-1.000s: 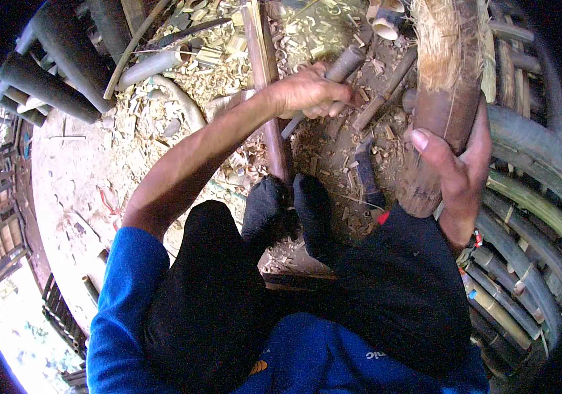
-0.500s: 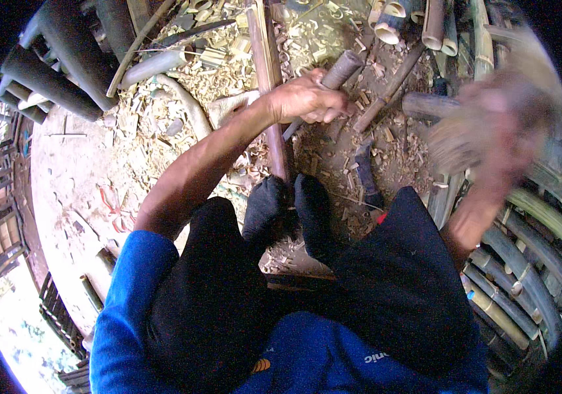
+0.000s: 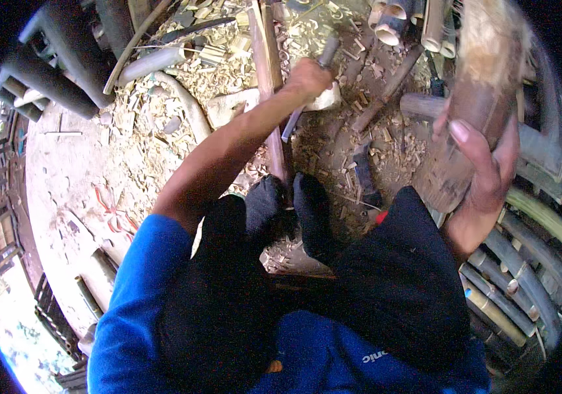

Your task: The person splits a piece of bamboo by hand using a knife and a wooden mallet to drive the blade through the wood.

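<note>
My left hand (image 3: 310,77) is closed around a chisel with a thick grey handle (image 3: 329,51). The chisel's narrow metal blade (image 3: 291,125) points down and back toward me, beside a long brown split pole (image 3: 262,49). Both my dark-covered feet, left foot (image 3: 263,202) and right foot (image 3: 312,203), are at the pole's near end. A pale wooden block (image 3: 225,108) lies under the pole. Raised at the right, my right hand (image 3: 491,161) grips a thick wooden mallet (image 3: 484,98), pale and frayed at its far part. The mallet is apart from the chisel.
Wood chips (image 3: 146,111) cover the ground around the pole. A dark-handled knife-like tool (image 3: 364,172) lies right of my feet. Cut bamboo tubes (image 3: 392,25) stand at the far right, with more bamboo lengths (image 3: 520,262) stacked near right. Dark bamboo pieces (image 3: 64,56) lean at far left.
My left hand has moved slightly away and left with the chisel, showing more of its blade. The mallet, blurred before, now appears more clearly, tilted upright in my right hand.
</note>
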Tool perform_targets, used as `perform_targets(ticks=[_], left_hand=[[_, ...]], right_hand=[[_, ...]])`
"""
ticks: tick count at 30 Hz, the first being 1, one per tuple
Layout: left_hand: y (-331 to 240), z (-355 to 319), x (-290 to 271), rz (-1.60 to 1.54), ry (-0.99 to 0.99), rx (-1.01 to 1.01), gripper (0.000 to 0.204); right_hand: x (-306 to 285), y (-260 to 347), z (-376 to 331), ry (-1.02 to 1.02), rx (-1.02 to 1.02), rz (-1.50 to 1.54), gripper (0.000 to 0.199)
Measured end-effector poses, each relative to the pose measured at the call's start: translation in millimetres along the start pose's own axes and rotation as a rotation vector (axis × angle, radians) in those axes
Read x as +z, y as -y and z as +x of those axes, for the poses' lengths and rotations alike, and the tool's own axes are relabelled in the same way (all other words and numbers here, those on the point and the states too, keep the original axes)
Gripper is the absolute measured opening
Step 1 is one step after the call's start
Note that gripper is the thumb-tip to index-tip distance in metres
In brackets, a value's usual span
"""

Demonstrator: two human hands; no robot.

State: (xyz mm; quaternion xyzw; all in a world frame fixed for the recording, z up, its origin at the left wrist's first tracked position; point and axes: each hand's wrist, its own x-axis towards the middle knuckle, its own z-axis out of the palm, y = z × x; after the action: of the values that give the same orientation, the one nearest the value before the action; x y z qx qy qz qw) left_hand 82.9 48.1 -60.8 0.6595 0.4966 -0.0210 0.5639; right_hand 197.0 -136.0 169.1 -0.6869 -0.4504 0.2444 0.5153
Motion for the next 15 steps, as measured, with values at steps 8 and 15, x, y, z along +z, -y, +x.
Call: perform_targets(ticks=[8,15], left_hand=[[-44.6,-113.8,8.9,-0.242,0.551,0.542,0.026],[13.7,-90.5,10.8,-0.587,0.528,0.234,0.023]], right_hand=[[-0.4,-8.1,-17.2,0.006,0.013,0.072,0.065],[18.0,-7.0,-21.8,0.008,0.044,0.091,0.069]])
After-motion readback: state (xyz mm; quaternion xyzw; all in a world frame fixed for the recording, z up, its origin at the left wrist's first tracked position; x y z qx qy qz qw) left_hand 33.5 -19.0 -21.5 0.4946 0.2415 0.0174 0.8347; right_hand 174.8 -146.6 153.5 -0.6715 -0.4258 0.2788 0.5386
